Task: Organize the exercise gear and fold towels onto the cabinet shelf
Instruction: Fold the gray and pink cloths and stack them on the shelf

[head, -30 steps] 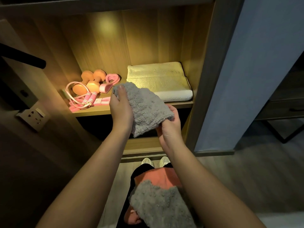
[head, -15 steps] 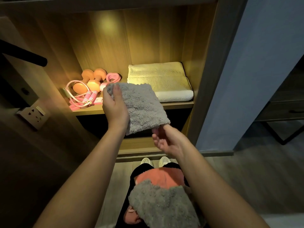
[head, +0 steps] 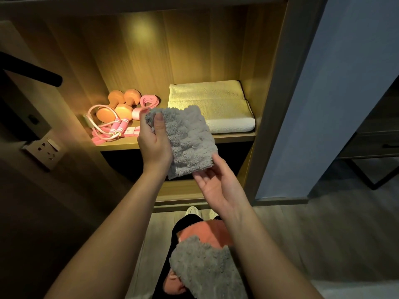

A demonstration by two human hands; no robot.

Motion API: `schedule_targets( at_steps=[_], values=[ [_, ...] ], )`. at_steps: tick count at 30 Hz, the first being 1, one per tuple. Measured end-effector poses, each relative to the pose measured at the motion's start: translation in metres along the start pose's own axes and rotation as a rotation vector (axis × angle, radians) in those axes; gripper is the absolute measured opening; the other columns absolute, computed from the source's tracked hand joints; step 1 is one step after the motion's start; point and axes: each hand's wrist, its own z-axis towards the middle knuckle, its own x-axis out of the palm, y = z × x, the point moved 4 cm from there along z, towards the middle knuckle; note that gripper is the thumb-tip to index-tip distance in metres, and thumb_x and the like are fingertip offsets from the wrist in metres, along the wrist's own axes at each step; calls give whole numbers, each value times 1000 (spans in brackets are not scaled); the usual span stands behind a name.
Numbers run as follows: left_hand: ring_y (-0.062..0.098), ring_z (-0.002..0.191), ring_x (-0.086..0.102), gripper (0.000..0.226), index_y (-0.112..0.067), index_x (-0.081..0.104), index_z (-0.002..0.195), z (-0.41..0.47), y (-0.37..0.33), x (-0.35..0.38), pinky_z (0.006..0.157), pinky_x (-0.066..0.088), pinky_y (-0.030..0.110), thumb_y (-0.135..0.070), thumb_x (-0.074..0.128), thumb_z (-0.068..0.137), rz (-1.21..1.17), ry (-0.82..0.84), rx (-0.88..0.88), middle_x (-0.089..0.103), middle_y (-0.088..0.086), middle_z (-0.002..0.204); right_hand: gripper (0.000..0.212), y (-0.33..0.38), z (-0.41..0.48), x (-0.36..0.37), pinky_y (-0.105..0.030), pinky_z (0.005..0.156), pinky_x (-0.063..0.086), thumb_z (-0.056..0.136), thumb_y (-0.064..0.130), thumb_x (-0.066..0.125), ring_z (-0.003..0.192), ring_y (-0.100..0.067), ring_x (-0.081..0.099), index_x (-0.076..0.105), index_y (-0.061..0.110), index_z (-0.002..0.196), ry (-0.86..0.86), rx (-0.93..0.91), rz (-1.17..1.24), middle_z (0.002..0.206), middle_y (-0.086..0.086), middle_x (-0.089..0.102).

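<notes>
A folded grey fluffy towel (head: 187,141) is held up in front of the lit cabinet shelf (head: 233,137). My left hand (head: 154,141) pinches its top left corner. My right hand (head: 216,182) is open, palm up, just under the towel's lower right edge. On the shelf lie a folded cream towel (head: 213,102) at the right, and orange dumbbells (head: 121,104), a pink jump rope (head: 108,126) and a pink heart-shaped grip ring (head: 149,101) at the left. Another grey towel (head: 205,268) and an orange cloth (head: 205,233) rest on my lap.
The cabinet's right wall (head: 274,100) stands beside the cream towel. A wall socket (head: 44,151) and a dark bar (head: 32,72) are at the left. A lower shelf (head: 177,190) sits below. Wooden floor and a dark table leg (head: 367,175) lie to the right.
My right hand let go of the grey towel's lower corner and opened beneath it. My left hand lifted the towel slightly up and left, toward the shelf.
</notes>
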Motion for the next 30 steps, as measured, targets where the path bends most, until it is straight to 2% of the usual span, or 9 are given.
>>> schedule_targets(
  at_steps=[4, 8, 11, 14, 17, 20, 25, 28, 30],
  values=[
    [8, 94, 63, 71, -4, 45, 135, -6, -5, 3, 91, 52, 46, -59, 42, 90, -35, 6, -34, 63, -6, 97, 51, -4, -5, 10, -38, 81, 59, 76, 25, 70, 96, -27, 71, 59, 3, 121, 123, -9, 134, 110, -17, 71],
    [15, 112, 61, 64, -7, 45, 136, -11, -6, 3, 98, 49, 48, -53, 42, 93, -81, -30, -86, 64, 4, 118, 55, 0, -9, 15, -40, 92, 55, 79, 25, 68, 109, -28, 66, 56, 4, 128, 180, -70, 158, 122, -17, 66],
    [9, 107, 63, 59, -8, 46, 135, -13, -6, 5, 97, 50, 45, -50, 43, 94, -99, -42, -107, 65, -3, 113, 58, 4, -10, 20, -35, 96, 50, 84, 28, 62, 119, -26, 60, 51, 7, 136, 211, -91, 83, 131, -14, 61],
    [13, 108, 63, 53, -8, 50, 127, -15, -7, 8, 97, 50, 46, -49, 43, 93, -132, -47, -110, 65, 1, 113, 58, 8, -10, 25, -39, 102, 45, 87, 30, 57, 125, -27, 55, 48, 5, 138, 227, -119, -14, 135, -16, 58],
    [10, 104, 65, 42, -15, 52, 117, -17, -6, 13, 93, 52, 42, -48, 45, 92, -158, -40, -118, 66, -2, 108, 53, 12, -10, 30, -38, 101, 47, 92, 31, 48, 126, -27, 54, 48, 5, 138, 237, -180, -106, 135, -15, 58],
    [3, 99, 65, 35, -19, 51, 115, -20, -6, 16, 89, 53, 35, -47, 45, 94, -169, -51, -124, 66, -7, 105, 50, 18, -11, 30, -38, 100, 48, 94, 29, 47, 125, -27, 56, 48, 3, 137, 268, -210, -34, 135, -16, 58],
    [12, 104, 66, 32, -21, 52, 112, -20, -6, 21, 90, 54, 38, -47, 46, 95, -211, -25, -154, 67, 0, 110, 65, 17, -12, 25, -47, 116, 26, 93, 38, 48, 138, -34, 39, 35, 3, 147, 320, -85, 81, 148, -21, 42],
    [4, 94, 66, 13, -32, 54, 99, -18, 3, 19, 83, 55, 32, -43, 46, 99, -154, -95, -227, 66, -8, 101, 66, 24, -14, 30, -47, 112, 33, 87, 33, 57, 134, -33, 45, 41, 5, 144, 354, -157, 123, 144, -19, 48],
    [6, 94, 64, 14, -33, 54, 95, -17, 15, 17, 85, 54, 32, -38, 44, 102, -119, -178, -338, 63, -11, 97, 62, 23, -16, 35, -44, 104, 43, 82, 31, 61, 125, -30, 54, 48, 6, 138, 325, -226, 112, 135, -16, 57]
  ],
)
